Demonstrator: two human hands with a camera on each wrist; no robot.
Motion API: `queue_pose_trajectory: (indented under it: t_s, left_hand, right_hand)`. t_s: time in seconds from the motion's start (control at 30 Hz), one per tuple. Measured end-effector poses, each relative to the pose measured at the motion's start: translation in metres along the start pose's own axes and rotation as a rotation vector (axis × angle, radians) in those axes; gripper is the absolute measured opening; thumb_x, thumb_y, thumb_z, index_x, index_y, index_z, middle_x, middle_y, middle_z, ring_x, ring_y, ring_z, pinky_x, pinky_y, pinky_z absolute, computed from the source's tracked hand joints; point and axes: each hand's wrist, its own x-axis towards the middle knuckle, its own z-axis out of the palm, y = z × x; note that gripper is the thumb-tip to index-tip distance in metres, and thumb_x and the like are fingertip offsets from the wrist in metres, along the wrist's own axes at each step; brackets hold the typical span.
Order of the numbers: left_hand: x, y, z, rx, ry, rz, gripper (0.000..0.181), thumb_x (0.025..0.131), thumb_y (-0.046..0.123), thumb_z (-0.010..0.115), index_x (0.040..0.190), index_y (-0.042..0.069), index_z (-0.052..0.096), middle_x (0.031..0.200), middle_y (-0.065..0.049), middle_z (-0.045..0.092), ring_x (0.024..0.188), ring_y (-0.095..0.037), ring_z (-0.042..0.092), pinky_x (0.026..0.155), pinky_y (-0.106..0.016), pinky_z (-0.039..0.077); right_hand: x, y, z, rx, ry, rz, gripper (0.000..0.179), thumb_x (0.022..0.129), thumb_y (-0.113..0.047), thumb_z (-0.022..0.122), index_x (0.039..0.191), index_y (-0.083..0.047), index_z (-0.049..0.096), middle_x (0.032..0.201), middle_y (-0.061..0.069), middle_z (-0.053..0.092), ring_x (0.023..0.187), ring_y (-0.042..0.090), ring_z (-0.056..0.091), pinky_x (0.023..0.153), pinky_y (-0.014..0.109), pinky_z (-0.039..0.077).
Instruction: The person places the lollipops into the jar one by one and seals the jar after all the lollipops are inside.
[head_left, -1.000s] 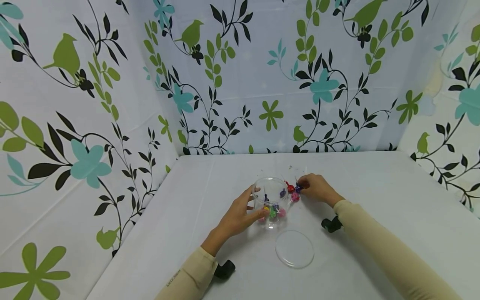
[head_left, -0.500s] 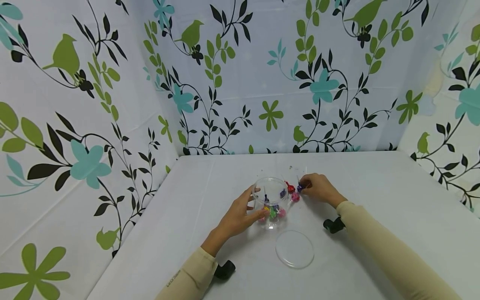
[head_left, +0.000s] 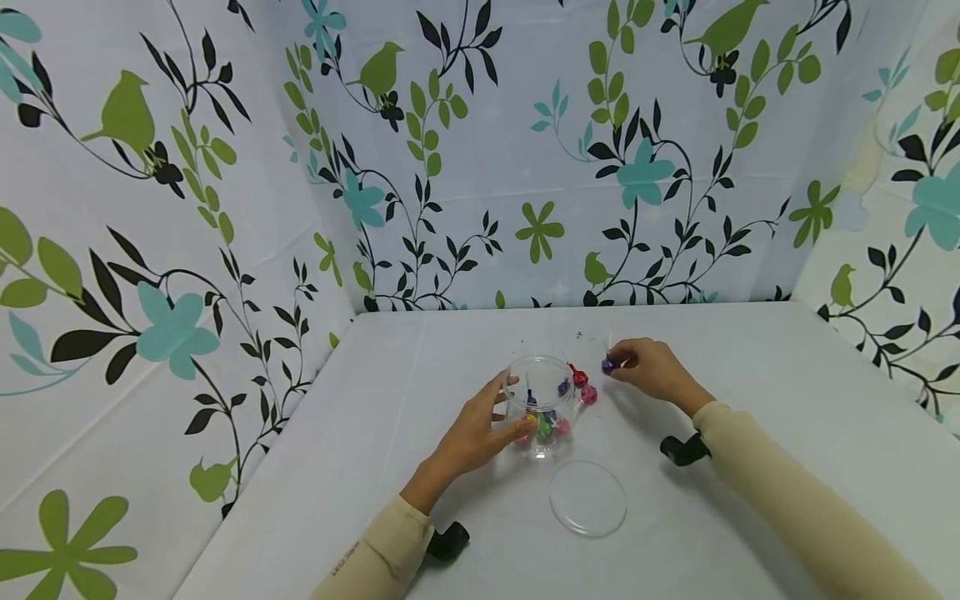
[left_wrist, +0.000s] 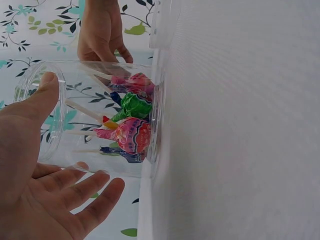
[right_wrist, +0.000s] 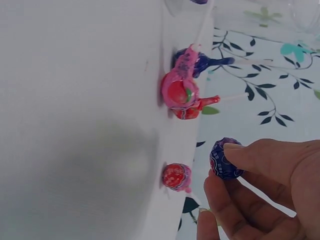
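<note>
My left hand [head_left: 471, 432] holds a clear plastic jar [head_left: 538, 367], thumb on one side and fingers on the other. Several wrapped lollipops lie in the jar, among them a green one [left_wrist: 136, 105] and a pink one [left_wrist: 132, 135], seen in the left wrist view. My right hand [head_left: 657, 368] pinches a dark blue lollipop [right_wrist: 226, 159] by its wrapped head, a little to the right of the jar. Beside the jar lie a red lollipop [head_left: 579, 377] and a pink lollipop [head_left: 588, 394]. In the right wrist view another blue lollipop [right_wrist: 201, 64] shows behind them.
A round clear lid [head_left: 588, 498] lies flat on the white table [head_left: 420, 367] in front of the jar. One more red and pink lollipop [right_wrist: 176, 176] appears in the right wrist view. Patterned curtains [head_left: 480, 167] enclose the back and sides.
My right hand has drawn the blue lollipop to the right and slightly farther back, away from the red and pink ones. The left hand and the jar have stayed in place.
</note>
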Motion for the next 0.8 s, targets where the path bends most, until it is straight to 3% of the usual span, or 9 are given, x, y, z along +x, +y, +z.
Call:
queue_pose_trajectory:
  t_s: [0.4, 0.6, 0.8]
  left_hand:
    - [0.0, 0.001, 0.0, 0.002, -0.001, -0.013, 0.086, 0.097, 0.035, 0.076, 0.164, 0.01, 0.027, 0.157, -0.017, 0.045, 0.138, -0.03, 0.051, 0.101, -0.041, 0.055]
    - [0.0, 0.0, 0.001, 0.014, 0.005, -0.02, 0.086, 0.097, 0.034, 0.077, 0.163, 0.008, 0.027, 0.157, -0.015, 0.045, 0.138, -0.03, 0.051, 0.1, -0.04, 0.055]
    - [-0.001, 0.0, 0.002, 0.001, 0.006, -0.02, 0.086, 0.097, 0.032, 0.077, 0.163, 0.007, 0.028, 0.157, -0.014, 0.046, 0.138, -0.03, 0.052, 0.1, -0.041, 0.055]
  right_hand:
    - [-0.01, -0.014, -0.014, 0.026, 0.044, -0.039, 0.024, 0.094, -0.007, 0.077, 0.117, 0.002, 0.074, 0.104, 0.01, 0.072, 0.096, 0.03, 0.066, 0.085, 0.049, 0.059]
    - [-0.013, -0.03, -0.02, 0.041, 0.055, -0.069, 0.025, 0.094, -0.007, 0.078, 0.117, 0.001, 0.073, 0.103, 0.009, 0.073, 0.098, 0.029, 0.067, 0.087, 0.052, 0.058]
    - [-0.017, -0.048, -0.022, 0.082, 0.049, -0.1, 0.025, 0.095, -0.007, 0.077, 0.118, 0.002, 0.072, 0.102, 0.007, 0.073, 0.093, 0.026, 0.069, 0.084, 0.047, 0.061]
